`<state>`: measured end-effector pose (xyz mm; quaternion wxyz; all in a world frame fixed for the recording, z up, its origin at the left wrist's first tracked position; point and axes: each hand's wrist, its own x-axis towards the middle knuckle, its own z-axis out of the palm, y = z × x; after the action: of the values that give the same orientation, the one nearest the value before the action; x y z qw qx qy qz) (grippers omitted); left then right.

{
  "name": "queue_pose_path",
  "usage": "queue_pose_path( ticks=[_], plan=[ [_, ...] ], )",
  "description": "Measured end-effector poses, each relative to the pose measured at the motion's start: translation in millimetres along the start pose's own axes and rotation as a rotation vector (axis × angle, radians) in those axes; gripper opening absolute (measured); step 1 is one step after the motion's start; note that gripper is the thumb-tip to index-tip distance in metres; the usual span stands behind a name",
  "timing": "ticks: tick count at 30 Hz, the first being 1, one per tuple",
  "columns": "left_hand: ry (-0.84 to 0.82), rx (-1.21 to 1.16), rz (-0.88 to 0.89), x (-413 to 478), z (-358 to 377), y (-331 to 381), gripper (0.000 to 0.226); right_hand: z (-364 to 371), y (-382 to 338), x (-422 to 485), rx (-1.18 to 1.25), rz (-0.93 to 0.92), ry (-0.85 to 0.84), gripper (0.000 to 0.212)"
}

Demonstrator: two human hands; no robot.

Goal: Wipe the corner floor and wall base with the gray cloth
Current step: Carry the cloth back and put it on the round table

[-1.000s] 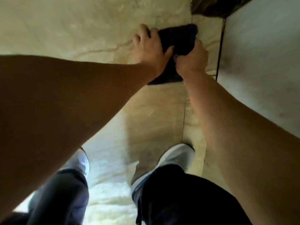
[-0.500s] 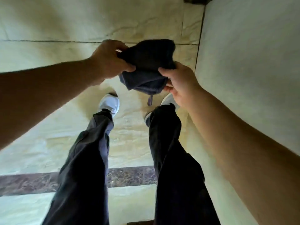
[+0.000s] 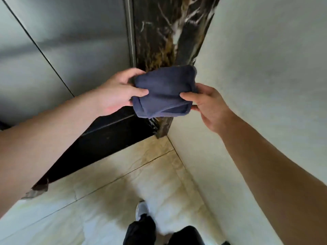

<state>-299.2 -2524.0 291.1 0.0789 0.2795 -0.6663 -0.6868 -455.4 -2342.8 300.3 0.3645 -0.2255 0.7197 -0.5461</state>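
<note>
In front of a dark marble column (image 3: 164,38), a person holds a folded gray cloth (image 3: 164,91) in the air with both hands, well above the cream tiled floor (image 3: 123,174). The left hand (image 3: 115,92) grips the cloth's left edge, thumb pressed on top and fingers curled behind the fold. The right hand (image 3: 208,105) pinches the cloth's right edge, thumb on the upper face and fingers underneath. The cloth (more blue-gray than plain gray in this light) is bunched into a rough square, its lower hem sagging slightly, and it covers part of the column behind it.

To the left of the column stands a brushed metal panel (image 3: 62,41) with a thin dark seam running diagonally across it. To the column's right rises a pale plaster wall (image 3: 256,76), which meets the floor along a line running down and to the right from the column's foot. A dark threshold strip (image 3: 106,138) lies at the base of the metal panel, left of the column's foot. Below the column, near the bottom edge, a white shoe (image 3: 141,209) and dark trouser legs (image 3: 141,230) stand on the tiles.
</note>
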Motion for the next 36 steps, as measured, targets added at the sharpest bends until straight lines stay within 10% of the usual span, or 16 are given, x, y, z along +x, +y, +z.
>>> queue_pose_path(
  ticks=[7,18,36],
  plan=[
    [-0.321,0.02,0.05,-125,91,88,0.034,-75,-56,-208,0.213,-0.135,0.097,0.036],
    [-0.668,0.213,0.098,-343,302,70,0.032,-101,55,-559,0.579,-0.138,0.562,0.019],
    [-1.377,0.59,-0.06,-725,483,-100,0.034,92,214,-1027,0.848,0.016,1.267,0.032]
  ],
)
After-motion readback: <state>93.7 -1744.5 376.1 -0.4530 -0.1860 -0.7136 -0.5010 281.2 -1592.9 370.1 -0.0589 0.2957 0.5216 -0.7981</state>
